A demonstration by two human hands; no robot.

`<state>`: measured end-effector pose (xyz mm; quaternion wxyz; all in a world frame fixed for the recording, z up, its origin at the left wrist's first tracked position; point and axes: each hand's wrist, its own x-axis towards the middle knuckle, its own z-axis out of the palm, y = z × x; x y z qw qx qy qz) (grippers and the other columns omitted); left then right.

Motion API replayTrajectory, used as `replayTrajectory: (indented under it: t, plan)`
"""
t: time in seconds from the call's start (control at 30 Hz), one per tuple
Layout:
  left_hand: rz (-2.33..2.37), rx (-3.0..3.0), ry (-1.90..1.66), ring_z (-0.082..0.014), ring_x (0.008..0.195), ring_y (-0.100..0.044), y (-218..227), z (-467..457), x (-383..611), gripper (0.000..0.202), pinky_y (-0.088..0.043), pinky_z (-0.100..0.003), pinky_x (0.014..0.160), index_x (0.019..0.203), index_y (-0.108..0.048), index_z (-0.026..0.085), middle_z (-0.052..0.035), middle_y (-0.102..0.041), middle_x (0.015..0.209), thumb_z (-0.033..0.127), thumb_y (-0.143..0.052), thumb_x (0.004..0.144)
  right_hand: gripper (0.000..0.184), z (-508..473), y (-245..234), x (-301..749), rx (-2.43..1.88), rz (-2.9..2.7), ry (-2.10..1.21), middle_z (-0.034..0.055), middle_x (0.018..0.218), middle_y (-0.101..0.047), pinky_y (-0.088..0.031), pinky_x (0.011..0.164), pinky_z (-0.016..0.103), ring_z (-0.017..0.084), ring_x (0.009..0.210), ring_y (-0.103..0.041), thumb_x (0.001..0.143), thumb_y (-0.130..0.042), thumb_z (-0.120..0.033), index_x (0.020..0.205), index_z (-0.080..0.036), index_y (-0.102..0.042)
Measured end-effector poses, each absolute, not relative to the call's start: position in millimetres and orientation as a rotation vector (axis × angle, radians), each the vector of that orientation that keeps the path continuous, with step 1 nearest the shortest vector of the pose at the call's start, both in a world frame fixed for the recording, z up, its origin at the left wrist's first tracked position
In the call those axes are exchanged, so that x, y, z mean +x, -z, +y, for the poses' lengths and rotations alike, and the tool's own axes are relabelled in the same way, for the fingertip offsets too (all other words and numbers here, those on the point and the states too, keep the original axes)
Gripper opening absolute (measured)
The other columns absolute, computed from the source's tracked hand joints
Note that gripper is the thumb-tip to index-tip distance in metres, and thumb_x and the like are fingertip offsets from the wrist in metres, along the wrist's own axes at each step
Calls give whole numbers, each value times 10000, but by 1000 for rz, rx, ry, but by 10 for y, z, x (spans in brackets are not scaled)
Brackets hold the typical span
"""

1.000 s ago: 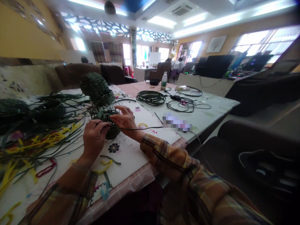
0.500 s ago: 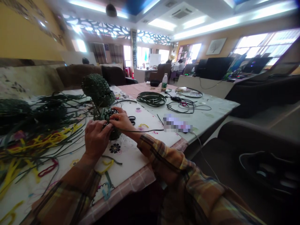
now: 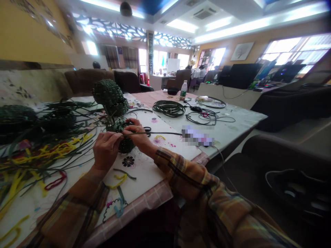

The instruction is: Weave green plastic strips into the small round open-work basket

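Note:
Both hands work on a small dark green woven piece [image 3: 124, 144] that rests on the white flowered tablecloth [image 3: 144, 165]. My left hand [image 3: 105, 148] is closed against its left side, fingers pinched on the weave. My right hand [image 3: 137, 135] is closed over its top and pinches a thin dark strip [image 3: 165, 133] that runs taut to the right. Just behind stands a taller green woven ball shape [image 3: 110, 96]. Plaid sleeves cover both forearms.
Loose green and yellow strips [image 3: 46, 151] sprawl over the table's left, with dark woven baskets [image 3: 18, 119] behind. Coils of dark strip [image 3: 168, 107], cables, a water bottle [image 3: 183, 90] and scissors [image 3: 148, 130] lie farther right. Sofas and desks fill the room beyond.
My right hand closed from spread fingers onto the strip and drew it taut to the right. My left hand stayed on the woven piece. The view shifted slightly.

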<state>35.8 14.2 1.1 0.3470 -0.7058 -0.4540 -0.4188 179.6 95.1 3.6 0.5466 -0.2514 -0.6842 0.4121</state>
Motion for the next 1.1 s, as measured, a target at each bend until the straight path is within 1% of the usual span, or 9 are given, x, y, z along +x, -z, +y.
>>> replayTrajectory:
  t: [0.1,0.23,0.47,0.57,0.73,0.87,1.0,1.1]
  plan:
    - [-1102,-1892,1049,-213,864,-615,-8,136,364,112,-478,-327,849,999,-737,203,-44,-745,906,265,-647,971,152,984,-101,1776,-658,-1577,-1007,55,1304,-603,-343,1197,361,207,1279,-556,805,-774,-253,673,-189,-735]
    - [-1069,-1892,1027,-215,871,-616,2,138,385,95,-484,-328,841,1001,-737,197,-45,-749,911,248,-674,952,113,1007,-98,1764,-689,-1555,-1008,50,1298,-598,-368,1180,360,209,1270,-555,752,-815,-242,678,-193,-744]
    - [-1170,-1804,1128,-209,838,-615,47,161,392,113,-463,-327,769,961,-738,190,-50,-747,888,257,-647,970,77,914,-54,1876,-627,-1594,-953,59,1304,-602,-388,1164,366,213,1275,-553,811,-785,-262,768,-198,-788]
    - [-1187,-1799,1143,-207,829,-609,62,165,389,122,-457,-328,766,967,-743,191,-50,-746,883,262,-643,973,62,844,-82,1915,-669,-1636,-843,50,1301,-615,-372,1172,368,217,1286,-541,814,-794,-252,765,-214,-794]
    - [-1190,-1785,1155,-205,825,-597,83,187,405,149,-459,-319,768,944,-753,202,-52,-729,851,284,-634,978,74,739,-217,1944,-820,-1710,-652,23,1358,-628,-299,1213,411,238,1337,-500,796,-813,-205,731,-230,-790]
    - [-1163,-1810,1158,-202,843,-609,102,205,447,162,-471,-314,787,968,-768,213,-53,-733,857,296,-629,979,74,754,-265,1938,-844,-1699,-721,28,1379,-622,-283,1224,413,240,1359,-494,805,-808,-232,742,-212,-772]
    - [-1217,-1821,1138,-202,855,-626,96,197,498,175,-472,-315,782,1001,-781,241,-47,-752,883,310,-622,985,127,820,-201,1904,-796,-1573,-832,43,1326,-616,-349,1178,372,218,1283,-544,782,-799,-226,696,-194,-711]
    - [-1302,-1785,1164,-208,841,-629,79,199,517,194,-467,-325,773,988,-780,234,-41,-765,890,323,-608,996,153,838,-130,1890,-737,-1438,-889,53,1270,-604,-383,1153,351,205,1241,-559,774,-788,-206,674,-194,-673]
